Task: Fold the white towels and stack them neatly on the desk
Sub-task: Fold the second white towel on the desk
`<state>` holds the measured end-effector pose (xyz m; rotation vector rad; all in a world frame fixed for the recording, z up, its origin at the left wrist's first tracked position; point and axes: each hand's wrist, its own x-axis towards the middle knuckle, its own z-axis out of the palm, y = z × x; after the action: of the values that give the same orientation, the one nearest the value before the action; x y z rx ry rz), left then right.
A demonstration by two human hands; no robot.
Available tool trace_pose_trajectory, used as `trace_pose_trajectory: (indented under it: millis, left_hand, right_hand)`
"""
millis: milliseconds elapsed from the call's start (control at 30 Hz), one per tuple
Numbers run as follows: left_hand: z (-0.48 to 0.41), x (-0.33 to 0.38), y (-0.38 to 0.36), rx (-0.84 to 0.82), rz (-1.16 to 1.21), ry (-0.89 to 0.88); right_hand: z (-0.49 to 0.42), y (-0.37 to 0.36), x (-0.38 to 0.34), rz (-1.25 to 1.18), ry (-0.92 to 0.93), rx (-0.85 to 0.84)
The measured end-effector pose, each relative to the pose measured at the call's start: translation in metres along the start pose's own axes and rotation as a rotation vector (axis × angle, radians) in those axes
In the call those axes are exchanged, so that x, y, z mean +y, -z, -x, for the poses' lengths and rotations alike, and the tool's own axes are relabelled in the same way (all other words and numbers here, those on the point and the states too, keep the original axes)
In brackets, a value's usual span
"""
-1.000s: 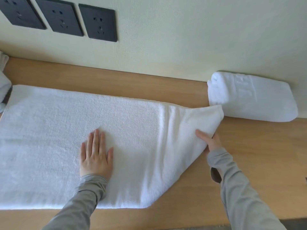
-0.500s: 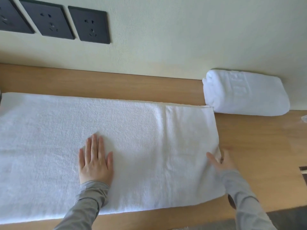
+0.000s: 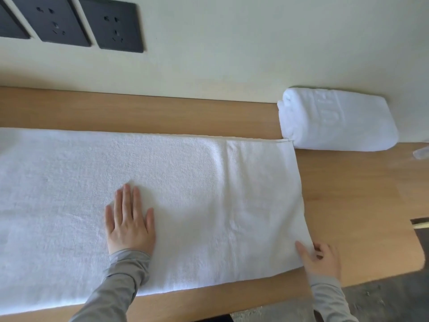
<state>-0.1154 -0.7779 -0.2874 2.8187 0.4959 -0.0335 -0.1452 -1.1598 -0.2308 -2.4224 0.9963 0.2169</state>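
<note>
At the upper left, 3 black socket plates sit side by side on the pale wall; the leftmost one is cut by the picture edge. Below the wall runs the wooden bench.

A white spread towel lies flat on the bench as a long band. It reaches from the left picture edge to past the middle of the bench. Its far edge runs along the wall, with a strip of bare wood between them. Its right part shows a crease across the band, and 2 layers are visible at the far right corner.

The left hand rests palm down on the spread towel, nearer to its front edge. The fingers are straight and close together, and they grip nothing. A grey sleeve covers the arm.

The right hand is at the near right corner of the spread towel. Its thumb lies on top of the cloth and its fingers are curled at the edge, so it pinches this corner.

Further right, a folded towel lies at the back of the bench against the wall, with raised letters that I cannot read. Its left end is just beside the far right corner of the spread towel; I cannot tell if they touch. The dark floor shows at the lower right.
</note>
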Motion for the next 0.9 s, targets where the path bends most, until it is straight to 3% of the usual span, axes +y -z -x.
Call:
trace_pose_trajectory:
  millis: [133,200,300,433,533,667,733,800,900]
  left_hand:
    - [0.001,0.0,0.001,-0.002,-0.001,0.005]
    - [0.001,0.001,0.001,-0.005,0.0,0.009]
    - [0.001,0.001,0.002,-0.007,0.003,0.01]
    - [0.002,0.001,0.002,-0.01,0.008,0.004]
    - [0.001,0.002,0.004,-0.015,0.005,0.006]
    - [0.001,0.002,0.004,-0.019,0.013,0.004]
    - [0.001,0.002,0.003,-0.018,0.003,0.003]
    - [0.001,0.0,0.001,-0.018,-0.002,0.002]
    - [0.001,-0.001,-0.001,-0.014,0.007,0.006]
  right_hand:
    - [0.003,-0.001,0.009,0.002,-0.028,-0.224]
    - [-0.002,0.003,0.012,0.047,-0.03,-0.252]
    - [-0.013,0.017,0.012,-0.014,-0.041,-0.197]
    - [-0.014,0.011,0.024,0.092,-0.071,-0.173]
    - [-0.013,0.004,0.024,0.049,-0.173,-0.137]
    - [-0.002,0.0,0.007,0.112,-0.354,0.122]
    - [0.017,-0.021,-0.024,0.097,-0.119,0.211]
    - [0.046,-0.055,-0.066,0.118,0.344,0.206]
    - [0.095,-0.113,-0.117,0.335,1.09,-0.025]
